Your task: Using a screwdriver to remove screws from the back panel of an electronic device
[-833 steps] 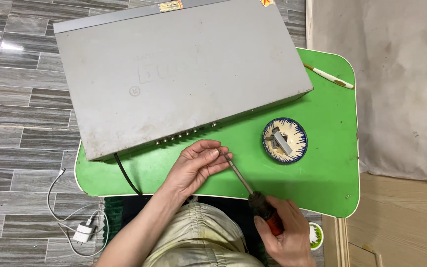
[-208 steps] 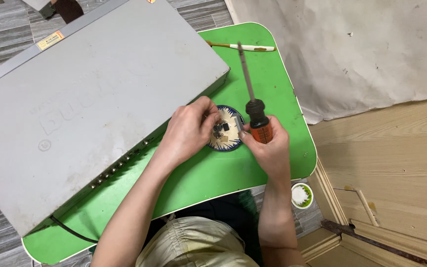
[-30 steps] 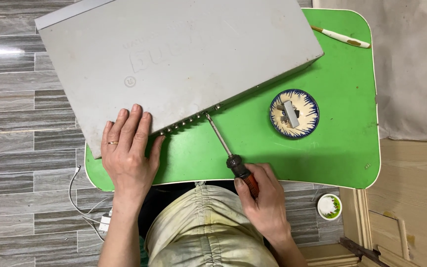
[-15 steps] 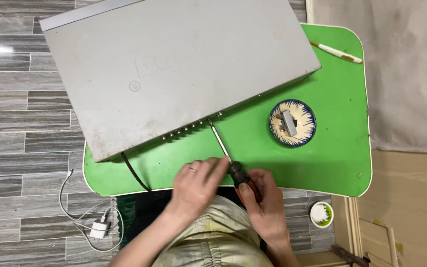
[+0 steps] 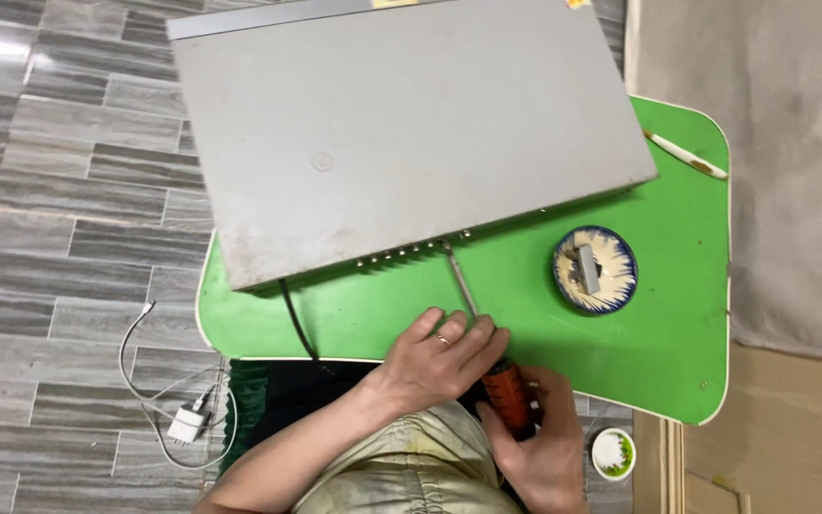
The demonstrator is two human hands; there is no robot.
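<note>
1. Screwdriver (image 5: 487,352) lies angled across the green desk (image 5: 677,314), its tip at the rear edge of the grey flat device (image 5: 401,133).
2. Right hand (image 5: 539,447) has its grip closed round the orange handle; left hand (image 5: 440,357) steadies the shaft with curled fingers.
3. Judged step: working a rear screw; turning calls for keeping the tip seated.

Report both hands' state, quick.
Left hand: fingers closed on the screwdriver shaft.
Right hand: closed around the screwdriver's orange handle.

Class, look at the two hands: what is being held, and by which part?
A screwdriver: the right hand grips its red-and-black handle, while the left hand steadies the metal shaft near the handle.
</note>
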